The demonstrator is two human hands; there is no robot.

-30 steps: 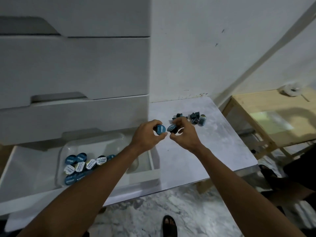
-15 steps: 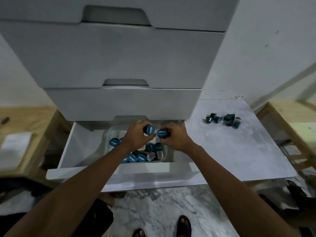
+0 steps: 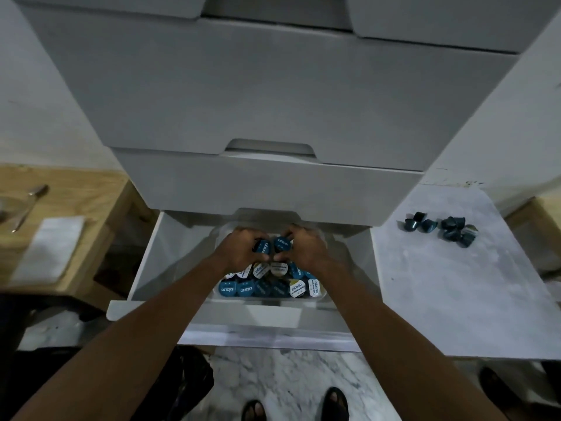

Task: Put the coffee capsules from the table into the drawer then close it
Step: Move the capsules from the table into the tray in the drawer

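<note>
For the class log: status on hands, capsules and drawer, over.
Left hand and right hand each grip a capsule over open drawer. Loose capsules wait on table. Nothing blocking.

Bottom drawer pulled open. Stored capsules, blue and white lids up, packed inside, seemingly in a clear tray. Left hand and right hand each hold a blue capsule above them. Loose capsules, dark, cluster far right on the table.

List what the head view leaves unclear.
Head view only:
Whether the left hand or right hand holds more than one capsule: the grip hides this.
Drawer capsules count: hands and forearms cover some.
Table capsules count: small, clustered.
Utensil at left: blurred.
</note>
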